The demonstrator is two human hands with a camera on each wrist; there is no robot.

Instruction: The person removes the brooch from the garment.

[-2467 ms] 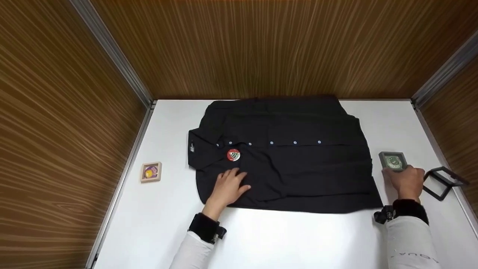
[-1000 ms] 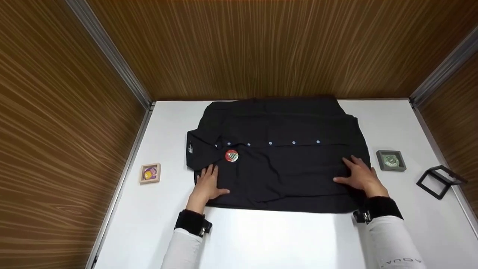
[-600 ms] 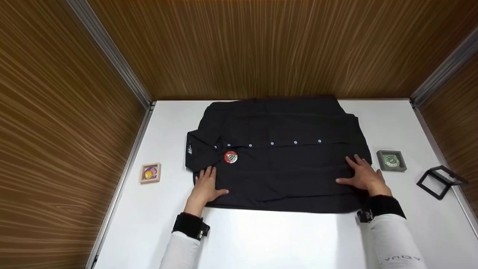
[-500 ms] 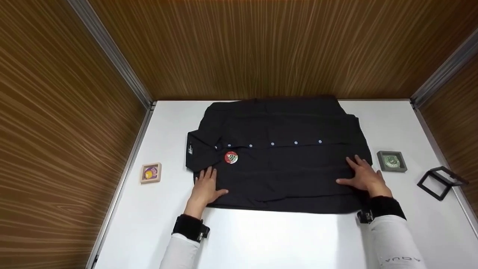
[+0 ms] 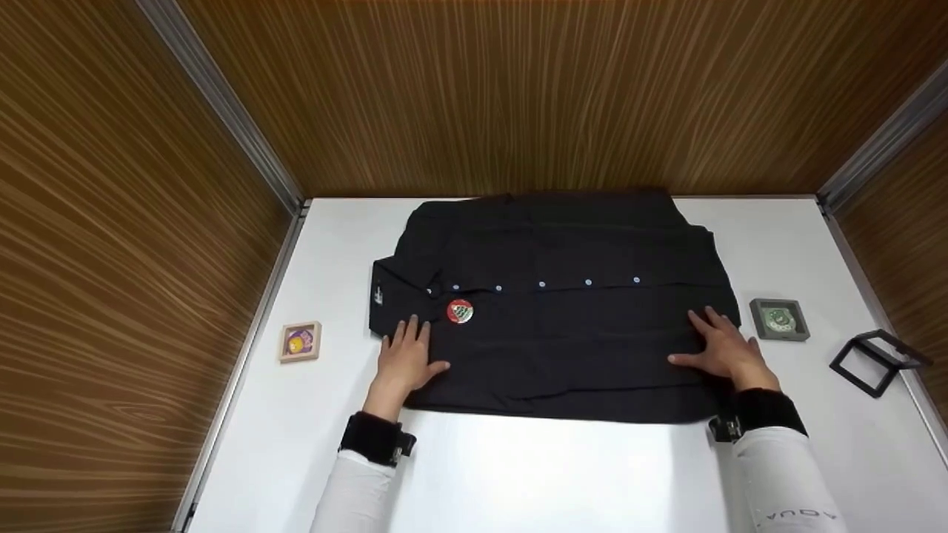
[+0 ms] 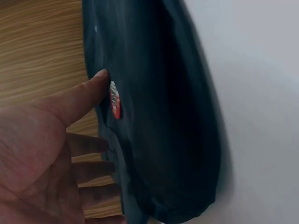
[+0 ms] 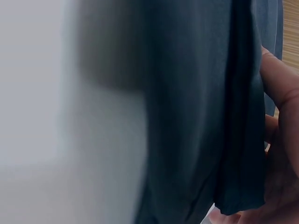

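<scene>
A black button-up shirt (image 5: 578,333) lies flat and sideways on the white table, its collar (image 5: 396,296) to the left and its hem to the right. Pinned by the collar is a round red, white and green badge (image 5: 460,311). My left hand (image 5: 404,364) rests spread on the shoulder, fingertips at the collar's lower edge. In the left wrist view, the thumb (image 6: 84,95) appears beside the badge. Over at the hem, my right hand (image 5: 724,351) lies with fingers spread on the cloth. The right wrist view has its thumb (image 7: 275,77) against the dark fabric.
A small light-wood frame (image 5: 300,341) with a purple and yellow badge lies left of the shirt. To the right are a grey frame (image 5: 780,320) with a green badge and an opened black frame (image 5: 878,363). Wood-grain panels (image 5: 511,96) border the table.
My right hand has left the grey frame and moved left onto the hem. My left hand has shifted left from below the badge to the collar. Creases in the shirt's middle have flattened.
</scene>
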